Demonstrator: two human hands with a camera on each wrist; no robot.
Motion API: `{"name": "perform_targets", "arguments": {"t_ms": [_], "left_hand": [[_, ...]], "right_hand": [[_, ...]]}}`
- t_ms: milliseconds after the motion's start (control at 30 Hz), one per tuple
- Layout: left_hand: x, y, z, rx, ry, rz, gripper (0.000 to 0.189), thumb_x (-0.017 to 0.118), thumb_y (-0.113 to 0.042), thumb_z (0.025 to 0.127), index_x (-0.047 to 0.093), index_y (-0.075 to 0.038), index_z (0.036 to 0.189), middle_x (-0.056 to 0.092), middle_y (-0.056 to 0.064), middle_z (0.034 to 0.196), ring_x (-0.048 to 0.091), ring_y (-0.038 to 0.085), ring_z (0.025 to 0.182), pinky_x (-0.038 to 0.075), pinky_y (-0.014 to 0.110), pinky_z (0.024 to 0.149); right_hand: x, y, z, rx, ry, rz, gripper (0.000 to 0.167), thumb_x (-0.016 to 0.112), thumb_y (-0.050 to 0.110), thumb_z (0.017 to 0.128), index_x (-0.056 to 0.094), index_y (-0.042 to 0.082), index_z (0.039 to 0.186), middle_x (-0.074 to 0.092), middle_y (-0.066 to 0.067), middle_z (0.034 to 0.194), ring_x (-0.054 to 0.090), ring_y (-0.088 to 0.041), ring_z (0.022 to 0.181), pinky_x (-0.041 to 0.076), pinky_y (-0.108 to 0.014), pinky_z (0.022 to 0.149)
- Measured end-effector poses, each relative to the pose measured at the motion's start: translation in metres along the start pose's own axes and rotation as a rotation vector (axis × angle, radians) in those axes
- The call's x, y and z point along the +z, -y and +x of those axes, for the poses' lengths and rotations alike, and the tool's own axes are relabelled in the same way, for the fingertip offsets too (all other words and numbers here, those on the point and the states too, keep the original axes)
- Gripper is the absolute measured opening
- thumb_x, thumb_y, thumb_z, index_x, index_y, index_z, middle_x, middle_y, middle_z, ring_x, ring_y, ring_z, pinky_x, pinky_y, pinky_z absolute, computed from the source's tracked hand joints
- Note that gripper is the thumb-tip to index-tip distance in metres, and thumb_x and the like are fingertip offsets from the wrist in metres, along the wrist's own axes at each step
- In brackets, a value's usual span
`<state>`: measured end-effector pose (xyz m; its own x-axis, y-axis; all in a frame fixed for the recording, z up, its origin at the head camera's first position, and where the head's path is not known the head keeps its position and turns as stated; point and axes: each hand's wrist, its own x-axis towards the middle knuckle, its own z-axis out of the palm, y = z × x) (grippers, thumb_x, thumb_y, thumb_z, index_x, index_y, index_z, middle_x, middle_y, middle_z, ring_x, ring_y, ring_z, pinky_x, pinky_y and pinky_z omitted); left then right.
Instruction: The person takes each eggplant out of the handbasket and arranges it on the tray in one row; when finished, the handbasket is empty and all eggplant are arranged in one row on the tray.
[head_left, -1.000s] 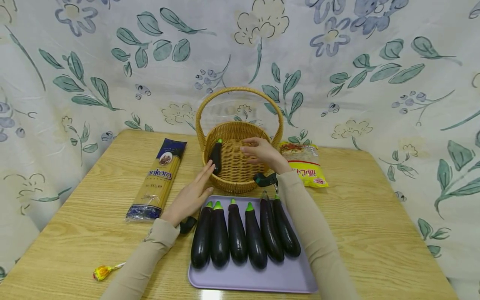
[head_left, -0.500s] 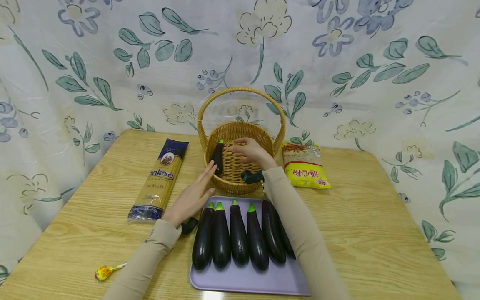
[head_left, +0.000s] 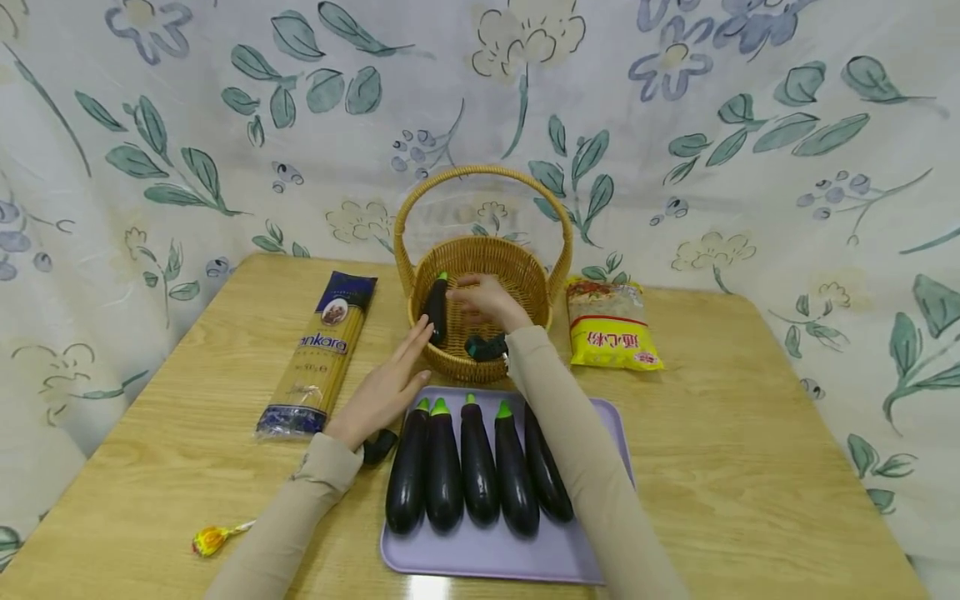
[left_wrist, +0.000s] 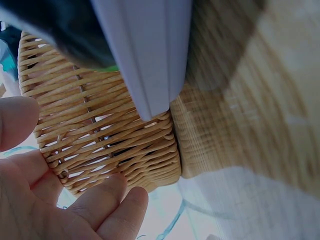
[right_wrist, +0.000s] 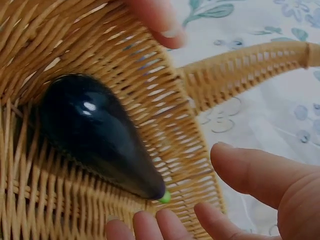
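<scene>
A dark eggplant (head_left: pixel 437 310) with a green stem end lies along the left inside wall of the woven basket (head_left: pixel 491 250). My right hand (head_left: pixel 487 300) is inside the basket, fingers spread and relaxed, just right of that eggplant. Nothing is between its thumb (right_wrist: pixel 250 175) and fingers. My left hand (head_left: pixel 382 396) reaches to the basket's front left rim with extended fingers; in the left wrist view its fingertips lie against the wicker wall. Several more eggplants (head_left: pixel 444 471) lie side by side on the lilac tray (head_left: pixel 487 560), partly covered by the right sleeve.
Left of the basket lies a packet of spaghetti (head_left: pixel 318 354). To its right sits a yellow bag of pasta (head_left: pixel 611 325). A wrapped lollipop (head_left: pixel 212 540) lies at the front left of the wooden table (head_left: pixel 735 450). A floral curtain (head_left: pixel 300 125) hangs behind.
My right hand has moved left inside the basket toward the eggplant, and its sleeve now covers more of the tray. The left hand has stayed at the rim.
</scene>
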<state>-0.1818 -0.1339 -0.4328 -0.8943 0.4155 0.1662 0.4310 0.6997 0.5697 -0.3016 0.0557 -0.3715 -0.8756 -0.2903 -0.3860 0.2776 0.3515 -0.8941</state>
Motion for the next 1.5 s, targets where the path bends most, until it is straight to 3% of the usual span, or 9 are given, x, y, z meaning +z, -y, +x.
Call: {"name": "perform_targets", "arguments": {"t_ms": [300, 467, 733, 867, 1100, 1500], "left_hand": [[-0.003, -0.002, 0.008, 0.009, -0.011, -0.002, 0.068, 0.049, -0.018, 0.101, 0.012, -0.015, 0.158, 0.006, 0.006, 0.165, 0.033, 0.036, 0.143, 0.038, 0.058, 0.107], [-0.003, -0.003, 0.009, 0.006, -0.009, -0.001, 0.068, 0.049, -0.019, 0.101, 0.011, -0.017, 0.158, 0.005, 0.003, 0.166, 0.034, 0.037, 0.142, 0.039, 0.058, 0.106], [-0.005, -0.005, 0.007, -0.02, 0.009, -0.014, 0.071, 0.048, -0.021, 0.102, 0.005, -0.025, 0.158, 0.002, 0.001, 0.166, 0.033, 0.036, 0.142, 0.038, 0.058, 0.107], [-0.006, -0.005, 0.007, -0.014, 0.004, -0.009, 0.071, 0.047, -0.02, 0.102, 0.004, -0.025, 0.158, 0.002, 0.001, 0.166, 0.033, 0.036, 0.143, 0.038, 0.058, 0.107], [-0.006, -0.003, 0.003, -0.016, -0.005, 0.001, 0.067, 0.047, -0.021, 0.102, 0.011, -0.016, 0.158, 0.003, 0.002, 0.166, 0.037, 0.038, 0.14, 0.04, 0.059, 0.105], [-0.002, -0.003, -0.001, -0.025, 0.013, 0.003, 0.068, 0.049, -0.022, 0.102, 0.01, -0.022, 0.158, 0.003, -0.002, 0.166, 0.038, 0.036, 0.14, 0.041, 0.057, 0.105]], "right_hand": [[0.009, 0.012, 0.008, 0.026, -0.023, -0.025, 0.065, 0.062, 0.024, 0.095, 0.031, 0.006, 0.15, 0.04, -0.017, 0.148, 0.048, -0.033, 0.132, 0.046, -0.045, 0.105], [0.009, 0.01, 0.011, 0.041, -0.018, -0.118, 0.068, 0.061, 0.029, 0.095, 0.029, 0.007, 0.151, 0.042, -0.017, 0.147, 0.05, -0.031, 0.13, 0.046, -0.045, 0.104], [0.012, 0.008, 0.016, 0.09, 0.062, -0.054, 0.073, 0.061, 0.026, 0.095, 0.021, 0.007, 0.153, 0.03, -0.015, 0.156, 0.049, -0.031, 0.132, 0.051, -0.041, 0.099], [0.012, 0.008, 0.019, 0.086, 0.073, -0.045, 0.072, 0.061, 0.026, 0.095, 0.021, 0.006, 0.153, 0.034, -0.016, 0.153, 0.05, -0.032, 0.131, 0.052, -0.041, 0.098], [0.016, 0.004, 0.022, 0.066, 0.126, -0.093, 0.074, 0.06, 0.03, 0.096, 0.02, 0.006, 0.154, 0.038, -0.018, 0.15, 0.05, -0.033, 0.131, 0.052, -0.042, 0.098], [0.019, -0.005, 0.025, 0.076, 0.214, -0.004, 0.067, 0.057, 0.029, 0.098, 0.026, 0.008, 0.153, 0.044, -0.019, 0.148, 0.05, -0.035, 0.131, 0.047, -0.048, 0.103]]}}
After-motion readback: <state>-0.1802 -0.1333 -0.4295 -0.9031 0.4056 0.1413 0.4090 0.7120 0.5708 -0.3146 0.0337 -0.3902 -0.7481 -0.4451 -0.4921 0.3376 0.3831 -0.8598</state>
